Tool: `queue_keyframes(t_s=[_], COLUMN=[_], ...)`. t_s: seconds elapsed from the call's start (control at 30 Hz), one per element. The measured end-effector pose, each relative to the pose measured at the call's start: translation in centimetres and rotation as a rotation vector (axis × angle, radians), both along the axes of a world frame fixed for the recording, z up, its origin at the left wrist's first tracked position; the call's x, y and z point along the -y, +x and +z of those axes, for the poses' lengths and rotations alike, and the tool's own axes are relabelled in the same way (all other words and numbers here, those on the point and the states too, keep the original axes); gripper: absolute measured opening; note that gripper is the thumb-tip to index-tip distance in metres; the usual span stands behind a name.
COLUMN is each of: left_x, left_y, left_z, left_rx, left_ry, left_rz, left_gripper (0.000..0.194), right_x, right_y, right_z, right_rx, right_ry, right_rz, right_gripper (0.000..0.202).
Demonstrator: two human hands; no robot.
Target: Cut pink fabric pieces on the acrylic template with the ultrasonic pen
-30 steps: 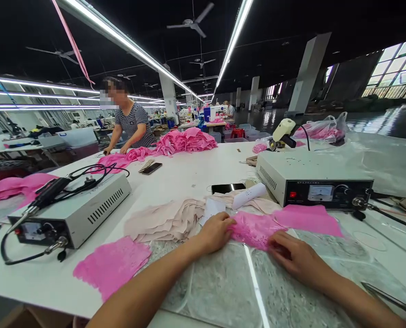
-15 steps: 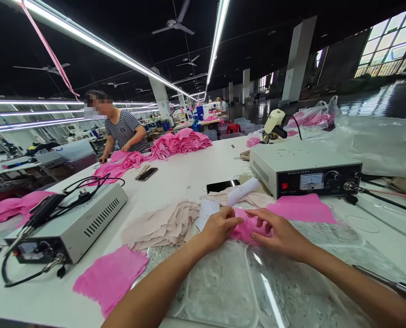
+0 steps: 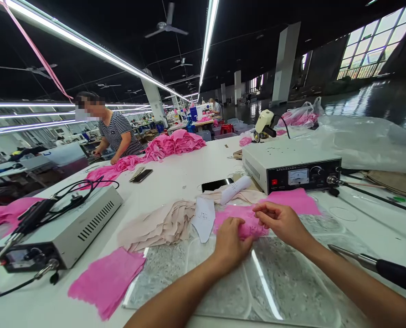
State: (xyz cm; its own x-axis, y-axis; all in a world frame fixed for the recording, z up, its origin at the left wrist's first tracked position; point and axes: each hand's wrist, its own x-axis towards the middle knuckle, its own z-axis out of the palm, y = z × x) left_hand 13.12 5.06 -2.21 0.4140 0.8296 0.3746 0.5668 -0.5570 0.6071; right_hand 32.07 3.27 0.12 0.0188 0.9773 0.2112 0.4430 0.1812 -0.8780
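Observation:
Pink fabric [image 3: 235, 214] lies crumpled at the back edge of a clear-topped grey board [image 3: 216, 291]. My left hand [image 3: 233, 241] rests on its near edge, fingers curved and apart from the thumb. My right hand [image 3: 280, 223] is at the fabric's right side, its thumb and fingertips pinched together; whether cloth is between them is too small to tell. A white perforated card [image 3: 203, 218] lies left of the fabric, beside a fanned stack of beige cloth [image 3: 161, 223]. Another perforated card [image 3: 236, 189] curls up behind. More pink pieces [image 3: 293, 201] lie to the right.
Metal control boxes stand at left [image 3: 69, 223] and right [image 3: 291, 164]. A black-handled tool [image 3: 387, 269] is near my right forearm. Pink pieces [image 3: 105, 280] lie front left. Two phones [image 3: 143, 176] [image 3: 217, 184] are on the table. A person [image 3: 115, 132] stands beyond a pink heap [image 3: 173, 143].
My left hand has moved right and nearer, away from the white card. My right hand's spread fingers have come together. The view has shifted slightly, and the person's hands have moved.

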Motion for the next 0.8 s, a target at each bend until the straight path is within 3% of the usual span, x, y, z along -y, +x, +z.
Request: queue_keyframes(t_s=[0.2,0.37,0.53,0.67,0.8], left_x=[-0.4,0.7,2.9,4.4,5.2], left_y=[-0.5,-1.5,-1.8,-2.3,-3.4], left_z=[-0.4,-0.3,-0.5,-0.2,0.2], left_rx=[-0.1,-0.131,-0.179,-0.203,-0.213], left_ry=[0.074,0.217,0.348,0.395,0.402], left_rz=[-0.035,-0.129,-0.328,-0.506,-0.604], left_gripper=[0.004,0.008,0.013,0.017,0.019], right_x=[0.0,-0.1,0.9,1.9,2.7], right_y=[0.9,-0.2,-0.7,-1.3,-1.7], right_z=[-1.1,-1.1,-1.0,-1.6,-1.9], right_rx=[0.079,0.167,0.287,0.343,0.285], right_ry=[-0.092,-0.139,-0.147,-0.175,-0.155], right_rz=[0.069,0.135,0.118,0.139,0.191], right_gripper=[0.024,0.025,0.022,0.023,0.028])
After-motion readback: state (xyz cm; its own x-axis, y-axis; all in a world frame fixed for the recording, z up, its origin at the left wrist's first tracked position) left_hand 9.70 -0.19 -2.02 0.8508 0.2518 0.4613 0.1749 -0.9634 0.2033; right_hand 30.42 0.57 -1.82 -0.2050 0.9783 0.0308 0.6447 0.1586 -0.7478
